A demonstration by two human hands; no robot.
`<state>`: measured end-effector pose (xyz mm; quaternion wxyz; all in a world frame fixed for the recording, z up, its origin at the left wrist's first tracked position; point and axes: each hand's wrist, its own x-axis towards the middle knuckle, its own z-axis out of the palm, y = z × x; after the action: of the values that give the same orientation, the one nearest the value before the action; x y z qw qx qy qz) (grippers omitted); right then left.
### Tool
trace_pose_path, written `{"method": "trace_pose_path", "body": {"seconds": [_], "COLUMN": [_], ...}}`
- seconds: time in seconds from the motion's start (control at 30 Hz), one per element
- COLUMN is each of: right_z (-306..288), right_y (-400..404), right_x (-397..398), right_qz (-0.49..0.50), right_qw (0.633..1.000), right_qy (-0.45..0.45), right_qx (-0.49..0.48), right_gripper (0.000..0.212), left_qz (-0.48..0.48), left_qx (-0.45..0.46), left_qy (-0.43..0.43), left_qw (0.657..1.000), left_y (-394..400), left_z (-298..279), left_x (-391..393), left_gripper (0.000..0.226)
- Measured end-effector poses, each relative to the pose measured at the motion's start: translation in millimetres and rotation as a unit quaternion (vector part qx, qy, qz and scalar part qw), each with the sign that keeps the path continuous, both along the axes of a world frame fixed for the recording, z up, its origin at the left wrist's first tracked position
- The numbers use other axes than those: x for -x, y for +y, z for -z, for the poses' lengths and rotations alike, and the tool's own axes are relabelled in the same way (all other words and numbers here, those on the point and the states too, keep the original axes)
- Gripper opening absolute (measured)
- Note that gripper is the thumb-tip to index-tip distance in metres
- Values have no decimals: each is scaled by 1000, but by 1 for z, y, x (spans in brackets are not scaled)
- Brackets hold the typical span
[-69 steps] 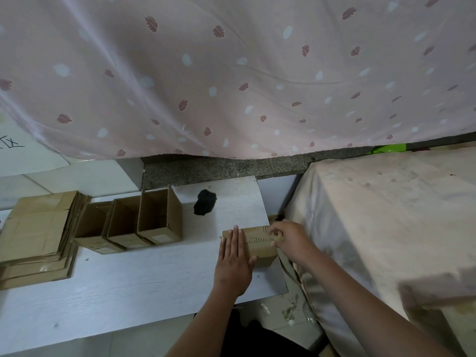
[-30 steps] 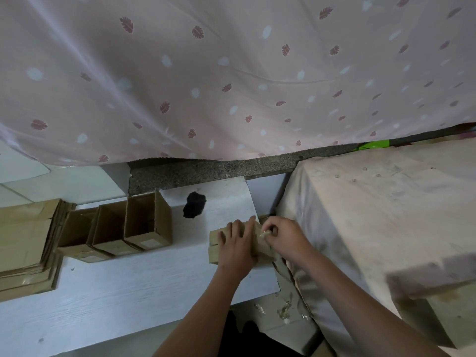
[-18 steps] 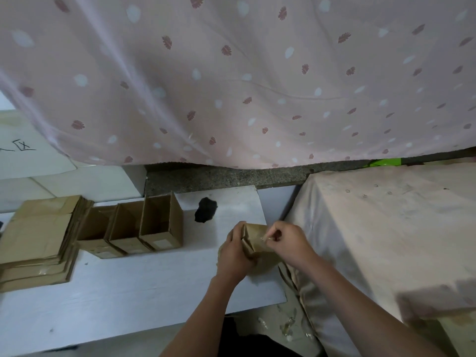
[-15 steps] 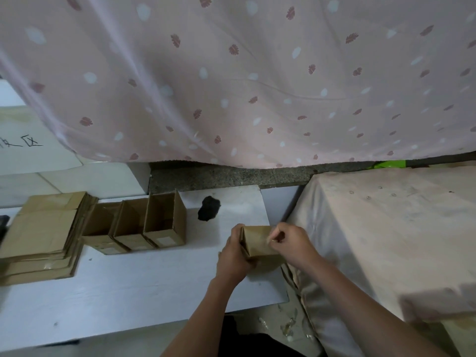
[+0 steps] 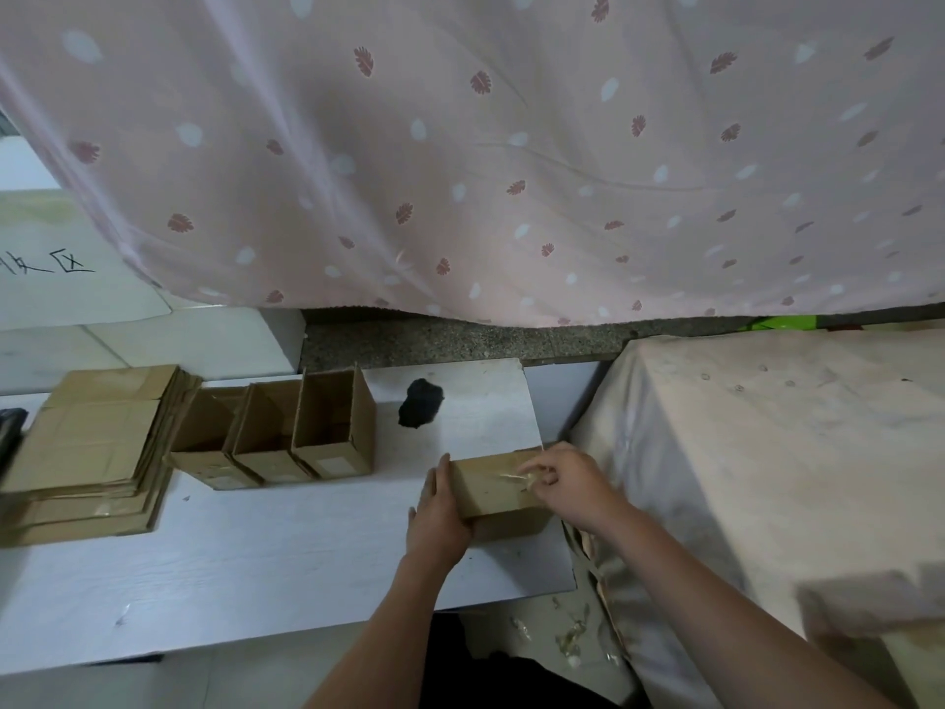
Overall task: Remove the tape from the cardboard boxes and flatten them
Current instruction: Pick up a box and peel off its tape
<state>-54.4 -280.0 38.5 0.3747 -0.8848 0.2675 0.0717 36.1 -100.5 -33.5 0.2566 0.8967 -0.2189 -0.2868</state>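
Observation:
A small brown cardboard box (image 5: 491, 486) lies on the white table (image 5: 266, 560) near its right end. Clear tape (image 5: 516, 475) runs across the box's top face. My left hand (image 5: 439, 519) grips the box's left end, fingers along its side and thumb underneath toward me. My right hand (image 5: 570, 483) pinches the tape at the box's right end, where a shiny loose bit is lifted off the cardboard.
Three open boxes (image 5: 286, 427) stand in a row at mid-table. A stack of flattened cardboard (image 5: 92, 447) lies at the left. A black lump (image 5: 421, 409) sits behind the held box. A cloth-covered surface (image 5: 767, 452) borders the right; tape scraps (image 5: 572, 637) litter the floor.
The box was upended in both hands half a second ago; now it lies flat on the table again, with my right hand pinching tape on its top.

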Motion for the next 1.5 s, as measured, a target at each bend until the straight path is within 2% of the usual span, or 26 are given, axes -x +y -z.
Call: {"method": "trace_pose_path", "body": {"seconds": [0.13,0.27,0.43,0.53,0.6,0.67,0.87,1.0,1.17,1.37,1.47,1.5], "right_z": [5,5,3,2,3,2,-4,-6,-13,-29,-39,-43], "right_y": [5,5,5,4,1,0,-3,-1,7,38,61,71], "right_x": [-6,-10,-9,-7,-6,-4,4,3,-6,-26,-45,-51], "right_qz": [13,30,55,64,60,59,73,88,62,0,9,10], "right_qw": [999,999,998,998,998,998,997,996,998,999,998,998], "right_qy": [20,26,-6,-16,-15,-5,-3,0,6,-18,-23,-23], "right_qx": [-28,-25,0,-2,12,21,-4,-18,-26,-36,-51,-55], "right_gripper": [28,20,27,39,28,17,25,11,33,37,50,46], "left_qz": [54,113,168,197,205,203,200,165,131,71,47,37], "left_qx": [-24,-42,-72,-87,-98,-103,-102,-92,-123,-152,-170,-178], "left_qy": [-78,-164,-204,-213,-214,-219,-223,-219,-233,-255,-269,-273], "left_qw": [995,979,962,953,950,949,949,957,956,952,947,945], "left_y": [-6,-17,-30,-36,-38,-37,-36,-34,-15,32,66,78], "left_z": [0,3,8,10,11,14,15,4,-18,-46,-57,-60], "left_x": [0,7,18,24,25,26,23,20,5,-15,-25,-28], "left_gripper": [108,98,83,78,77,77,75,71,68,66,66,66]}}
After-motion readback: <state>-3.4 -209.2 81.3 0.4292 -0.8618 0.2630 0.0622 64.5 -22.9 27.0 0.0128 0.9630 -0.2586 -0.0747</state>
